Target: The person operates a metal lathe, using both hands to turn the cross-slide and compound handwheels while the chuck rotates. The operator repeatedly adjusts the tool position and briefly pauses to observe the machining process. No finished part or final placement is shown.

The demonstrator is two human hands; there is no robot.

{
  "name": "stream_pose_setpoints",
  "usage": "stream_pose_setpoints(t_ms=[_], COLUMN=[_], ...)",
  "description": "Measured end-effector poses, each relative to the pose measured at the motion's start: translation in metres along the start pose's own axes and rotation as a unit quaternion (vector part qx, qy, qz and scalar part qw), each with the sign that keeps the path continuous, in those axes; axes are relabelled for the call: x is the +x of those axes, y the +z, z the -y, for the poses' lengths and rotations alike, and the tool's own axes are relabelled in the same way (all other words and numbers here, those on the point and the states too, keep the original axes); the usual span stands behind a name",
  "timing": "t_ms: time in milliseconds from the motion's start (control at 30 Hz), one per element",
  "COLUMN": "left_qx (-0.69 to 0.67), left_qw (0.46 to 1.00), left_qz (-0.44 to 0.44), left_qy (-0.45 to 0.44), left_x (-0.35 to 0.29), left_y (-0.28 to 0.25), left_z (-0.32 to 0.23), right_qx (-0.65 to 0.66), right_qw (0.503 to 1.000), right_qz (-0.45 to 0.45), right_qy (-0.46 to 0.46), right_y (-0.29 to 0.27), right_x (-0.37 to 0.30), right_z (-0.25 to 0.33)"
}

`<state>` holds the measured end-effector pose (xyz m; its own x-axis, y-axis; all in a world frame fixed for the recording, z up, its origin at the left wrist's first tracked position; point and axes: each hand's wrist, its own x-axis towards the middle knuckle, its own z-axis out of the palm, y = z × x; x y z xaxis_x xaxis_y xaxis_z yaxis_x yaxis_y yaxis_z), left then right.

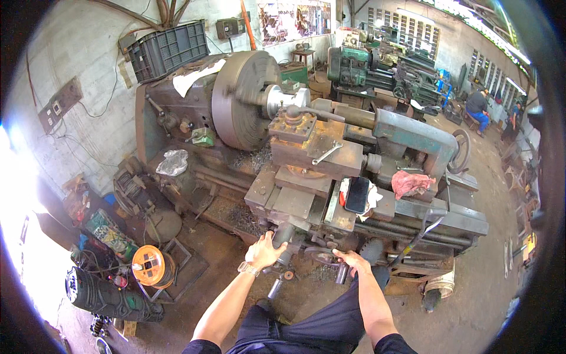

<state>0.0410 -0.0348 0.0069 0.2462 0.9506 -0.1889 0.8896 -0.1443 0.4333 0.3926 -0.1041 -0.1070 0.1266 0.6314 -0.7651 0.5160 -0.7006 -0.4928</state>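
Note:
I stand at a large metal lathe. My left hand (265, 251), a watch on its wrist, is closed around the grey cylindrical crank hub (284, 234) at the front of the carriage. My right hand (352, 261) is closed at the rim of a small handwheel (319, 255); its fingers are partly hidden. Above them sits the tool post (293, 124), with a wrench (327, 153) lying beside it. A shiny metal workpiece (284, 99) is held in the big round chuck (242, 100), whose face looks blurred. A dark phone (357, 194) rests on a white cloth on the carriage.
A reddish rag (411, 184) lies by the tailstock (413, 138). An orange cable spool (151, 266) and a black roll (100, 295) stand on the floor at left. Green machines (354, 66) and a seated person (477, 111) are farther back.

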Motion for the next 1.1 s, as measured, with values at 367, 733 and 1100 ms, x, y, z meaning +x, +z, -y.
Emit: stream_pose_setpoints(t_ms=[367,733,1100], left_qx=[-0.005,-0.007,-0.003], left_qw=[1.000,1.000,1.000], left_qz=[-0.016,-0.028,0.008], left_qy=[0.013,0.009,-0.007], left_x=[-0.002,-0.002,-0.004], left_y=[0.001,0.001,-0.009], left_z=[0.001,0.001,-0.006], right_qx=[-0.010,-0.014,-0.023], right_qw=[1.000,0.997,0.997], right_qz=[0.011,-0.070,-0.073], right_qy=[-0.005,-0.024,-0.009], right_y=[-0.003,0.006,0.007], right_x=[-0.003,0.001,0.002], right_z=[-0.001,-0.002,-0.001])
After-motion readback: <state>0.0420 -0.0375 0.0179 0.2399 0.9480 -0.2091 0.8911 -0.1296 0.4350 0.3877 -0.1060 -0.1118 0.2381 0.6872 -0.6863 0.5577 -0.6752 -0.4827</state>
